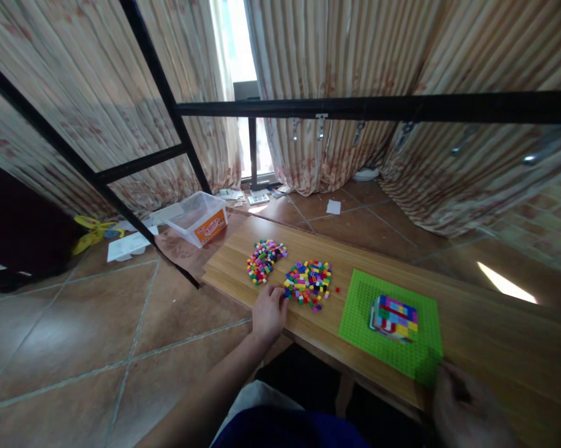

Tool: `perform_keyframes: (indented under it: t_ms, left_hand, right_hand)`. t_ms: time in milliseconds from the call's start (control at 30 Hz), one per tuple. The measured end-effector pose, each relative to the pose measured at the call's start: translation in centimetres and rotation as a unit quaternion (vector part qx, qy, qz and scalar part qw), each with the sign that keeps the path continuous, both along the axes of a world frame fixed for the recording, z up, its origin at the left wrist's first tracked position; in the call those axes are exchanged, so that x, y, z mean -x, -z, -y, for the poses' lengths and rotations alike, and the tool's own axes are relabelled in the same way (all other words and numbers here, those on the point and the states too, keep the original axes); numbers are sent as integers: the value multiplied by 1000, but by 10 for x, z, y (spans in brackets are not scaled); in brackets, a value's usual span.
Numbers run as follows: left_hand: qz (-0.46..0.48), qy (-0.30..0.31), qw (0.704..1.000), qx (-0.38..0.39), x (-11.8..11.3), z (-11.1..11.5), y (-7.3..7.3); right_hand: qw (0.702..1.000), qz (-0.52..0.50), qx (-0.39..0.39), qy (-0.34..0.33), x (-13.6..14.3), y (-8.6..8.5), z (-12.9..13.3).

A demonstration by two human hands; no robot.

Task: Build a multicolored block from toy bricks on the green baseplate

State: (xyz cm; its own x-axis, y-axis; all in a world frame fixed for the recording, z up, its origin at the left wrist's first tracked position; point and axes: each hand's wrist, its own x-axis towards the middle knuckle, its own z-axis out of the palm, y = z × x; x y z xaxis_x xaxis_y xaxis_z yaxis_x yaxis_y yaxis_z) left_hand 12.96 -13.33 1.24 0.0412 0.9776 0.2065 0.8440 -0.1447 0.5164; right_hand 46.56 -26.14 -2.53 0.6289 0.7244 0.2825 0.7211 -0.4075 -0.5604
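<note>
My left hand reaches over the front edge of the wooden table, its fingers pinched at the near left side of a pile of small coloured toy bricks. A dark blue toy brick shows at the fingertips. Farther back and left lies a second pile of toy bricks. My right hand, slightly blurred, is curled beside the near right corner of a green baseplate; whatever its fingers hold is hidden. A multicoloured block of stacked bricks stands on the baseplate.
One red brick lies apart on the wooden table. A clear plastic box with an orange label stands on the floor past the table's left end. A black metal frame crosses in front of the curtains.
</note>
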Motion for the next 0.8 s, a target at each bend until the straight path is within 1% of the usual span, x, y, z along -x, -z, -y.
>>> perform_keyframes:
  t_ms: [67,133,233,300,367,400,467,600,700,800]
  left_hand:
    - [4,-1,1000,-5,-2,-3,1]
    - [13,-3,1000,-13,-3,-5,3]
    - [49,-31,998,-21,-2,-6,2]
    - [89,-62,994,-14,-1,-5,-2]
    - [131,-73,989,1,-2,-2,-7]
    - [149,-66,987,7,-3,0,-9]
    - [185,-31,982,12,-10,4,-12]
    - [257,70,964,15,-33,15,-15]
    - [267,139,953,42,-52,21,-18]
    - [262,179,946,59,-69,23,-25]
  right_hand:
    - [999,5,21,29,5,-5,-1]
    - [999,6,29,39,9,-9,-2]
    - [999,11,16,39,11,-9,-3]
    - [999,16,3,38,10,-8,-4]
    - [999,18,-13,33,11,-8,-4]
    - [999,18,-20,32,11,-8,-4]
    - [999,16,-27,27,13,-9,-5]
    - [999,16,-25,27,15,-11,-6]
    - [999,12,-33,21,16,-12,-5]
    - [999,12,-40,9,17,-13,-5]
